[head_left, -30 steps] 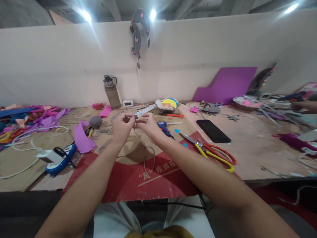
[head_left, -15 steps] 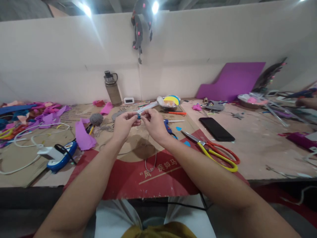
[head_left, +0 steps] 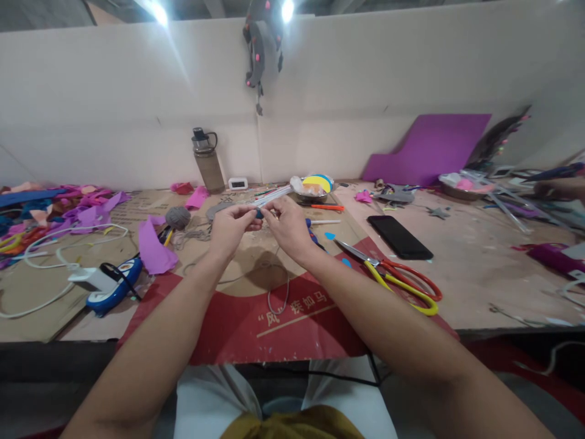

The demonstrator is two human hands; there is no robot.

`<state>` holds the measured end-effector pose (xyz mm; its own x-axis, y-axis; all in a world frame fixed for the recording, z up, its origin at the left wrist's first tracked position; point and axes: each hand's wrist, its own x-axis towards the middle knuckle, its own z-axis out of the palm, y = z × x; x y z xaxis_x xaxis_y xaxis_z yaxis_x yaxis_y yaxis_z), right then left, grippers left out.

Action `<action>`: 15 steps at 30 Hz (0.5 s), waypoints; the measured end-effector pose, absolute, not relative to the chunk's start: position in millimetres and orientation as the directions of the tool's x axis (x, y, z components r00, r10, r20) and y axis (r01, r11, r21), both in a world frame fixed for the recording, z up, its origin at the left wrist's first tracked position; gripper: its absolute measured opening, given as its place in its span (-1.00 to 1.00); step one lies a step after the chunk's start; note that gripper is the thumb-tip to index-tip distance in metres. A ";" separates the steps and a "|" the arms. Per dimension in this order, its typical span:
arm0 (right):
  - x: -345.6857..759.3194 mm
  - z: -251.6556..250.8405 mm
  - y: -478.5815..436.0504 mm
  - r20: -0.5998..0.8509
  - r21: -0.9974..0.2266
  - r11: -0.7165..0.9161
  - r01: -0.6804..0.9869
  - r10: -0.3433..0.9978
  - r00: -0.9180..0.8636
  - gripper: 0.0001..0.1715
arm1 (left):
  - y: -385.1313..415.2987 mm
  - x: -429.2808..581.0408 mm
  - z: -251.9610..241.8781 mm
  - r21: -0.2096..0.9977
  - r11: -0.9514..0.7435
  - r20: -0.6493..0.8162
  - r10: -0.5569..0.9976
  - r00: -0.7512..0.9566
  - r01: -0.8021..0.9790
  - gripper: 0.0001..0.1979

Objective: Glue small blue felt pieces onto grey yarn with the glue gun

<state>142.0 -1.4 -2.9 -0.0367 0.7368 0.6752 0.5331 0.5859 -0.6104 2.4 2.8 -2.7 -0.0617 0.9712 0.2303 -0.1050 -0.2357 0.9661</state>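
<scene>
A small blue piece [head_left: 259, 214] is pinched between my left hand [head_left: 234, 227] and my right hand [head_left: 289, 227], whose fingertips nearly meet above the table. Both hands are closed on it, and the fingers hide most of it. A thin grey cord [head_left: 287, 292] hangs below the hands and loops over the red and brown sheet [head_left: 228, 329]. Just right of my right hand lies a blue glue gun [head_left: 312, 236], partly covered by the hand. Small blue cut pieces [head_left: 329, 236] rest near it.
Scissors [head_left: 388, 283] with red and yellow handles and a black phone [head_left: 400, 238] lie at right. A bottle [head_left: 209, 164] and metal bowl [head_left: 313, 196] stand behind. Grey yarn [head_left: 178, 217], felt scraps [head_left: 86, 210] and a power strip [head_left: 114, 292] are left. Another person's hand [head_left: 560, 188] is far right.
The fingers have shifted slightly around the blue piece, which is now more covered. At the far right, the other person's hand has moved a little to the left.
</scene>
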 end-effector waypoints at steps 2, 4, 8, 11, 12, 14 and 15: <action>142.5 -3.2 -1.4 0.676 -0.603 0.584 0.543 0.735 -0.041 -0.85 | 2.8 2.2 -2.5 0.963 -0.251 0.246 0.968 -0.057 -0.096 -0.76; 142.5 -3.6 -1.8 0.681 -0.593 0.586 0.552 0.731 -0.045 -0.84 | 2.3 2.3 -2.2 0.960 -0.268 0.264 0.963 -0.053 -0.079 -0.77; 141.6 -4.6 -3.1 0.710 -0.539 0.602 0.589 0.701 -0.067 -0.80 | -1.0 3.0 -0.1 0.957 -0.287 0.286 0.957 -0.054 -0.032 -0.78; 141.2 -4.0 -5.4 0.724 -0.469 0.606 0.643 0.680 -0.113 -0.77 | -4.7 3.9 2.5 0.952 -0.304 0.305 0.951 -0.056 0.015 -0.79; 141.1 -3.5 -6.3 0.726 -0.443 0.604 0.663 0.676 -0.130 -0.76 | -5.8 4.3 3.4 0.950 -0.312 0.313 0.948 -0.057 0.031 -0.80; 140.8 -2.4 -7.9 0.730 -0.395 0.600 0.695 0.665 -0.159 -0.75 | -7.7 5.0 5.0 0.945 -0.322 0.326 0.943 -0.065 0.058 -0.83; 140.6 -2.0 -8.5 0.733 -0.376 0.600 0.706 0.659 -0.169 -0.74 | -8.4 5.4 5.6 0.943 -0.326 0.331 0.941 -0.072 0.069 -0.84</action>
<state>140.6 -8.5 -2.0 -0.1693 0.6587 0.7331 0.7057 0.6003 -0.3764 5.4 -8.4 5.6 -0.0716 0.9409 0.3311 0.0694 -0.3264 0.9427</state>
